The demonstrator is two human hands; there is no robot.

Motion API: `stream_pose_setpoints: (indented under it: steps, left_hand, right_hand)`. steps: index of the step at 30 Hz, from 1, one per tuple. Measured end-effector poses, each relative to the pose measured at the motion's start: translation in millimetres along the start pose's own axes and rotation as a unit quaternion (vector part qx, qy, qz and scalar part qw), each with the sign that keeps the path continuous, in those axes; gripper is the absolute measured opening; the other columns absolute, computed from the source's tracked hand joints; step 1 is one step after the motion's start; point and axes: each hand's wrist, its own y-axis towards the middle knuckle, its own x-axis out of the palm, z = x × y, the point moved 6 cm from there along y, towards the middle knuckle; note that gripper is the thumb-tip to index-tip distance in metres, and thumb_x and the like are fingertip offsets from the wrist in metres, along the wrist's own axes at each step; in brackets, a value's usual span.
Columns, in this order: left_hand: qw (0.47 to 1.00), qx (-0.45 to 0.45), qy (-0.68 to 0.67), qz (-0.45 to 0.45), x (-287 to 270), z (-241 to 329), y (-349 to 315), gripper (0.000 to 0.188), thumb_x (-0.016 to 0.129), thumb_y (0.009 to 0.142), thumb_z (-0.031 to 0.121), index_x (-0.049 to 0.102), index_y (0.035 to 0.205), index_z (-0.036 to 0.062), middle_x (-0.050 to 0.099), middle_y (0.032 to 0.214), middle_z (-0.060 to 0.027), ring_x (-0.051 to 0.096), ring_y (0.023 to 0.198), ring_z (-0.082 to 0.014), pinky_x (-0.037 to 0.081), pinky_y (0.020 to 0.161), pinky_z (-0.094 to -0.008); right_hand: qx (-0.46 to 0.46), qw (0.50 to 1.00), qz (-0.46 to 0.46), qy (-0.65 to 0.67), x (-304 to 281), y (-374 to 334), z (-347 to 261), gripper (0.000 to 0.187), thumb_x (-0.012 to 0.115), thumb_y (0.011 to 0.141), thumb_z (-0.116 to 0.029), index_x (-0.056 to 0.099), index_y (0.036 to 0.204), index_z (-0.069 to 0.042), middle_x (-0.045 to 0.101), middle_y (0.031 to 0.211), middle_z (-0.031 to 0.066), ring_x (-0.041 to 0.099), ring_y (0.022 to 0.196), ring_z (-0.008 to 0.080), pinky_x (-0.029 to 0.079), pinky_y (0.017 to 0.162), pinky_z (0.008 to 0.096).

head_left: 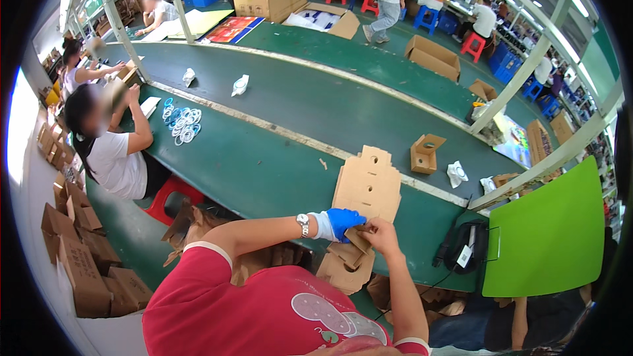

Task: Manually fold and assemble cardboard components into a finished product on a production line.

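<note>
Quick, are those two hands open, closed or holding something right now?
Left hand: at the cardboard, grip cannot be told.
Right hand: closed, holding the cardboard.

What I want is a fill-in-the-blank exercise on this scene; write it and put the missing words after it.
1. The person's left hand wears a ____ glove.
2. The right hand holds a brown ____ piece.
3. The watch is worn on the person's ____ side.
4. The stool beneath the nearest seated co-worker is ____.
Missing words: blue; cardboard; left; red.
</note>
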Motion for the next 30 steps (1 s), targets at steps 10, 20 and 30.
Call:
stream_pose_setpoints:
  steps: [10,20,30]
  left_hand:
    - [0.996,-0.061,-0.022,0.062,-7.0,-8.4,11.2,0.031,0.074,0.078,0.032,0.069,0.106,0.0196,0.069,0.098,-0.0106,0.068,0.084,-0.0341,0.055,0.074,-0.0416]
    - [0.990,-0.113,-0.018,0.080,10.5,-5.0,6.1,0.038,0.077,0.076,0.026,0.059,0.107,0.0137,0.059,0.107,-0.0148,0.062,0.096,-0.0384,0.053,0.079,-0.0456]
    - [0.937,-0.168,-0.267,0.150,23.7,-17.9,-49.9,0.070,0.079,0.082,0.034,0.049,0.138,0.0043,0.057,0.128,-0.0132,0.066,0.092,-0.0268,0.057,0.081,-0.0385]
  right_hand:
    - [0.075,0.943,-0.056,0.319,-8.0,-54.4,15.3,0.048,0.072,0.082,-0.014,0.061,0.128,-0.006,0.067,0.117,0.0119,0.053,0.124,0.0230,0.042,0.104,0.0399]
    - [-0.004,0.986,0.136,0.098,19.0,-31.6,16.2,0.040,0.082,0.066,-0.008,0.044,0.077,-0.006,0.052,0.074,0.0113,0.052,0.069,0.0301,0.044,0.061,0.0391]
    - [0.096,0.964,0.211,0.133,-4.6,-22.8,30.6,0.035,0.080,0.064,-0.008,0.048,0.076,-0.003,0.060,0.074,0.0129,0.060,0.071,0.0296,0.048,0.065,0.0398]
